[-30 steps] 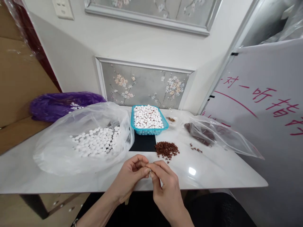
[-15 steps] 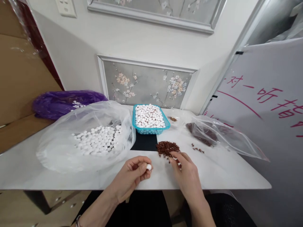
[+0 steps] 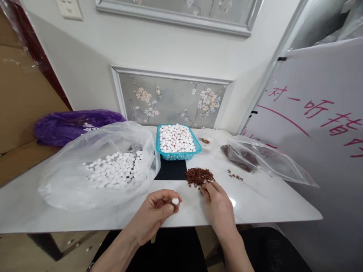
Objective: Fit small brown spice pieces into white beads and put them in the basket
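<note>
Between its thumb and fingers, my left hand (image 3: 155,211) holds a small white ball (image 3: 175,201) above the table's front edge. My right hand (image 3: 218,206) is at the near edge of a pile of small reddish-brown pieces (image 3: 199,176), fingertips pressed together; whatever they pinch is hidden. Behind the pile, a turquoise basket (image 3: 179,155) full of white balls with some reddish-brown bits stands partly over a black mat (image 3: 172,170). At the left, a clear plastic bag (image 3: 65,185) lies open with many white balls (image 3: 113,170) inside.
A purple bag (image 3: 56,126) lies at the back left beside cardboard (image 3: 22,94). On the right are a clear bag of dark reddish pieces (image 3: 241,158) and a few loose bits (image 3: 236,176). A whiteboard (image 3: 312,132) with red writing stands beyond the white table (image 3: 278,204).
My right fingers have closed together at the pile's near edge. The left hand still holds the white ball, slightly turned. The whole view has shifted a little.
</note>
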`<state>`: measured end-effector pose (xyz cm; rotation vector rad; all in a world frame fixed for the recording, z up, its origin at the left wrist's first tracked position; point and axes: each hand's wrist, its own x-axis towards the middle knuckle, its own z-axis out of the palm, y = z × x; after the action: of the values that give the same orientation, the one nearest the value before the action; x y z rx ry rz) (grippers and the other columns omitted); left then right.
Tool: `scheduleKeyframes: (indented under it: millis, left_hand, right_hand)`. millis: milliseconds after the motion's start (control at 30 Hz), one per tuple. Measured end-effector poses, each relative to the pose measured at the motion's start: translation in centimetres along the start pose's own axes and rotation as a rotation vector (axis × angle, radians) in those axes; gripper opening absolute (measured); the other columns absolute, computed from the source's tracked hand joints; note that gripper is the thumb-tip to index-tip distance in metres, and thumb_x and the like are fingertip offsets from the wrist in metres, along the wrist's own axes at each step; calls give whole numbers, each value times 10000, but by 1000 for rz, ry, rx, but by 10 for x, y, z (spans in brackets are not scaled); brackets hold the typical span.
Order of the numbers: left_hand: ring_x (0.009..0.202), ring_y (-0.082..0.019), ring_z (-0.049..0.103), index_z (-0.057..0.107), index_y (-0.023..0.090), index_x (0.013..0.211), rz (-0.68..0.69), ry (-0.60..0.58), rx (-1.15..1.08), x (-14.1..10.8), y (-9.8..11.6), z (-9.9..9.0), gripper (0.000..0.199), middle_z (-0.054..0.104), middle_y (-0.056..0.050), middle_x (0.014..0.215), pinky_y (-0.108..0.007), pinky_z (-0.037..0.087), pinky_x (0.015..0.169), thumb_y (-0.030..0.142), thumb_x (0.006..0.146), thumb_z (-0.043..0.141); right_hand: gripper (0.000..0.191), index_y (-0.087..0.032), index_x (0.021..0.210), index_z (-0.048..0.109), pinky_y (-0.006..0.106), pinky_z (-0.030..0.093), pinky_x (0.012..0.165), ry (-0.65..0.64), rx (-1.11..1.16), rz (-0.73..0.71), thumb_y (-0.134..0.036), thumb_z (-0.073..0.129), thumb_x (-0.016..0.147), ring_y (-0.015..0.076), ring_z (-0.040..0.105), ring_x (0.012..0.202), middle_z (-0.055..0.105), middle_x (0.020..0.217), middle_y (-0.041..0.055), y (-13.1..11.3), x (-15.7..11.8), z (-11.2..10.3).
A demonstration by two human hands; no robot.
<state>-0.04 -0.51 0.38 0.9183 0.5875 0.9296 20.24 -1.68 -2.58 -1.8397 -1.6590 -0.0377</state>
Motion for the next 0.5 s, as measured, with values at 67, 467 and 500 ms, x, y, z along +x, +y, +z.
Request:
scheduleKeyframes:
  millis: [67, 467, 500]
  left_hand:
    - [699, -96, 504, 706, 150, 774, 4, 12, 16, 0, -1, 2, 168, 608, -41, 811, -211, 414, 707, 230, 645, 777]
    - [750, -196, 591, 647, 164, 931, 456, 193, 1057, 75, 72, 29, 209, 662, -62, 810, -301, 447, 708, 280, 816, 516]
    - [776, -215, 599, 652, 147, 965, 482, 238, 1105, 91, 80, 27, 239, 674, -84, 844, -320, 445, 734, 254, 803, 514]
  right_hand:
    - [205, -201, 769, 599, 253, 369, 544, 11, -3, -19, -148, 420, 852, 168, 554, 703, 593, 812, 41, -1, -1, 1]
    - [172, -217, 827, 540, 258, 416, 529, 29, 40, 5, -218, 386, 902, 171, 582, 649, 610, 828, 32, 0, -6, 7]
    - [169, -217, 829, 542, 266, 430, 541, 24, 38, -5, -236, 392, 903, 180, 592, 666, 616, 826, 36, 0, -6, 7]
